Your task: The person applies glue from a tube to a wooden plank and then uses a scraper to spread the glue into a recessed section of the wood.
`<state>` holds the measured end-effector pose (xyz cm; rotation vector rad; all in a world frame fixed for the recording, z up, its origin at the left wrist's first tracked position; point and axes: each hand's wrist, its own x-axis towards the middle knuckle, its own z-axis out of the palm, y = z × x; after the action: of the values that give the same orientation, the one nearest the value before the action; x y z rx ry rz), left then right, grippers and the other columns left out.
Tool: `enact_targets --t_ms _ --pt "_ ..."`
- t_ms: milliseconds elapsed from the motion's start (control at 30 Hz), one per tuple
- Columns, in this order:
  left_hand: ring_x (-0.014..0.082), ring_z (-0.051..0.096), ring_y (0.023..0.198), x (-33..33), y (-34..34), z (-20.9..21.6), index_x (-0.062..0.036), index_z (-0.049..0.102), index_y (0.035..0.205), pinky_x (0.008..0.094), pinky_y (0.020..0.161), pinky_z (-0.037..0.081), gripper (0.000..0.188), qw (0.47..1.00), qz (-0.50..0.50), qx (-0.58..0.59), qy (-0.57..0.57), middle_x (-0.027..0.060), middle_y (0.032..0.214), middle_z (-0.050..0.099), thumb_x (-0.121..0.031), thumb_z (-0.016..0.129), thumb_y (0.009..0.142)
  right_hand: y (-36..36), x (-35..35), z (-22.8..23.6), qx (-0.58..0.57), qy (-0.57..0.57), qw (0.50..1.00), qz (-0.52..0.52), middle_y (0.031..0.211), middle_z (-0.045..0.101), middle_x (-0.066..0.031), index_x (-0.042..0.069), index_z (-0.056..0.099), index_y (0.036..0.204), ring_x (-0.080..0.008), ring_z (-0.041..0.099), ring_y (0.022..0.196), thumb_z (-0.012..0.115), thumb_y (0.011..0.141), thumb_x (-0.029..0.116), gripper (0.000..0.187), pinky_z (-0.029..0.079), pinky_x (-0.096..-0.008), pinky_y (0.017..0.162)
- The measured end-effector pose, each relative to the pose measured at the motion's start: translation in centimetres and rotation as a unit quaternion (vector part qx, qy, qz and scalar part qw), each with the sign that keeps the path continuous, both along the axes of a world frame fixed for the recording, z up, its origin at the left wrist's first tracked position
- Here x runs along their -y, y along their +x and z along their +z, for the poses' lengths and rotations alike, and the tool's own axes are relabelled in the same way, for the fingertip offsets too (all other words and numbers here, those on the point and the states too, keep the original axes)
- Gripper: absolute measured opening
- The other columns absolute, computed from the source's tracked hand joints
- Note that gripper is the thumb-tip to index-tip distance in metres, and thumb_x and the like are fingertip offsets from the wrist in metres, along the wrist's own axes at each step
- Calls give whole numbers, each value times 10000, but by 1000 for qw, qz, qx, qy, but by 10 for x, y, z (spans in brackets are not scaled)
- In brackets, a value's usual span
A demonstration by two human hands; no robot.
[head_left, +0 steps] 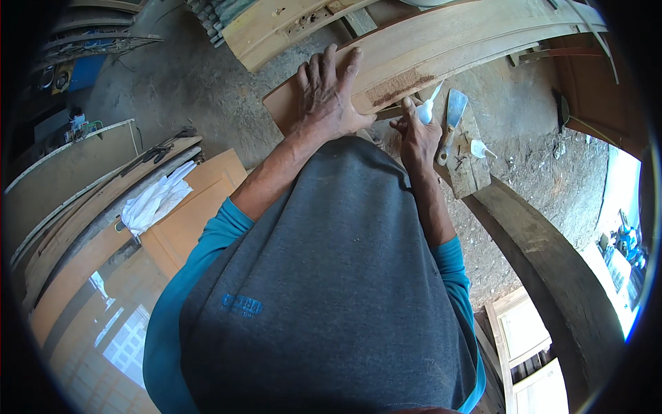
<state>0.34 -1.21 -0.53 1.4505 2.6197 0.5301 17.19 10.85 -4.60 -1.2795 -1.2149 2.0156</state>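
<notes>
A long wooden board (455, 45) with a moulded edge slants across the top of the view. On its near left end rests my left hand (327, 103), fingers spread and the thumb pointing along the near edge. A brown patch of what looks like sawdust (398, 88) covers part of the board beside that hand. In my right hand (419, 143) is a small white bottle (425, 110) with a long thin nozzle, its tip close to the board's near edge. To the right, a putty knife (455, 110) lies on a wooden piece, near a small white nozzled item (478, 148).
A thick curved timber (545, 248) runs down the right side. At the left, a panel door (196, 207) and stacked planks stand with a white plastic bag (157, 200) over them. Another timber piece (276, 31) lies beyond the board. Framed panels (520, 328) sit at lower right.
</notes>
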Motion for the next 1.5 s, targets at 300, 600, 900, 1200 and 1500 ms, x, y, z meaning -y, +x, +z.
enact_targets --t_ms 300,600,900,1200,1500 --pt "509 358 1432 0 0 -1 -139 293 1685 688 1165 230 1320 1000 -6 -12 -13 279 1590 311 -509 961 609 -3 3 -23 -36 -40 998 -16 846 625 -1 -88 696 1263 -96 623 705 837 984 353 541 649 -328 707" --pt "517 352 1435 0 1 -3 -151 261 1693 702 1161 230 1348 1000 -9 -21 -20 292 1590 296 -526 968 608 -3 0 -23 -60 -78 995 -14 787 574 37 20 700 1123 -87 567 663 830 995 302 336 599 -324 676" --pt "526 330 1456 1 0 -7 -157 225 1709 705 1177 217 1384 999 -11 -30 -24 297 1617 274 -552 963 608 -3 -1 -31 -56 -41 998 6 828 649 -40 -38 698 1148 -136 629 651 850 967 306 417 590 -316 651" --pt "538 299 1496 1 0 -3 -151 184 1717 720 1200 184 1414 999 -20 -15 -26 348 1644 248 -555 959 606 -4 -1 -42 -100 -67 993 -17 922 655 -62 -44 691 1198 -134 626 673 863 944 297 458 613 -316 650" --pt "541 272 1533 0 -1 -1 -118 202 1706 733 1199 196 1476 999 -25 -4 -22 379 1664 241 -612 987 557 1 0 -31 -73 -75 994 -21 928 644 -56 -58 674 1242 -136 625 686 875 931 285 504 612 -316 642"
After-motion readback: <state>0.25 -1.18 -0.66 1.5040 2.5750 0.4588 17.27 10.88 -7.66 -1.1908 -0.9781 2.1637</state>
